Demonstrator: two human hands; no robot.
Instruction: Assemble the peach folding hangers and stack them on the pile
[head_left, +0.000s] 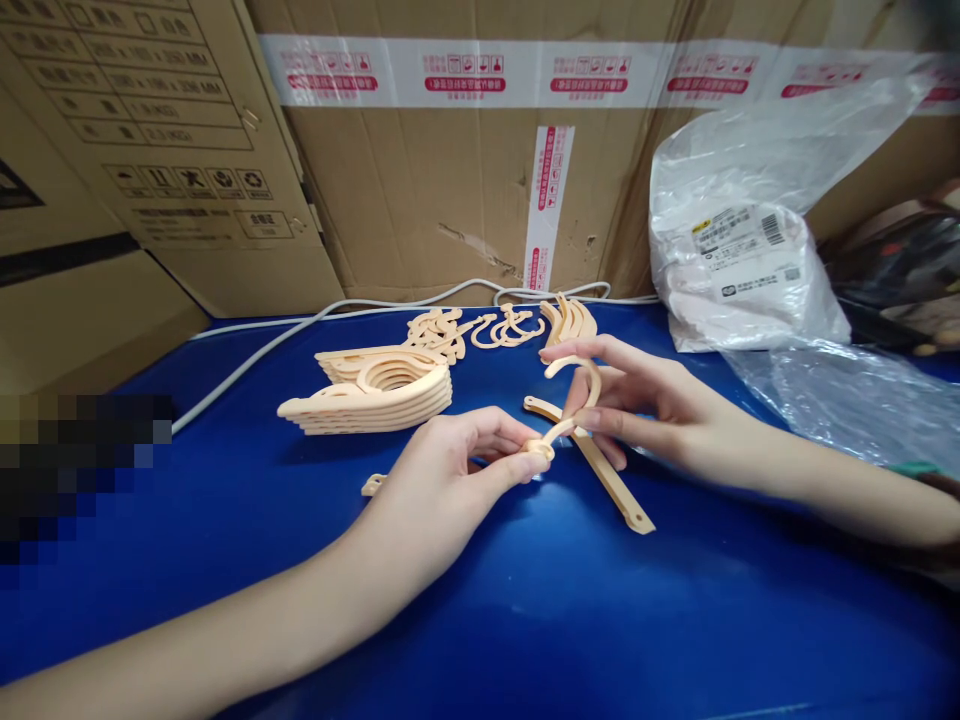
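Note:
A cream plastic hanger hook (592, 385) is held between both hands above the blue table. My left hand (469, 460) pinches its base, where a small round piece (538, 450) shows at the fingertips. My right hand (649, 405) grips the curved part, thumb below and fingers around the bend. Beneath the hands lies a straight cream hanger bar (611, 480) with a hole at each end. Another small cream part (373, 485) pokes out from behind my left wrist; most of it is hidden.
A stack of cream folding hangers (367, 400) stands at the left. Behind are piles of flat parts (435, 335), loose hooks (506, 328) and curved arms (568, 318). A white cable (262, 375) runs along cardboard boxes (450, 180). A labelled plastic bag (750, 270) sits back right.

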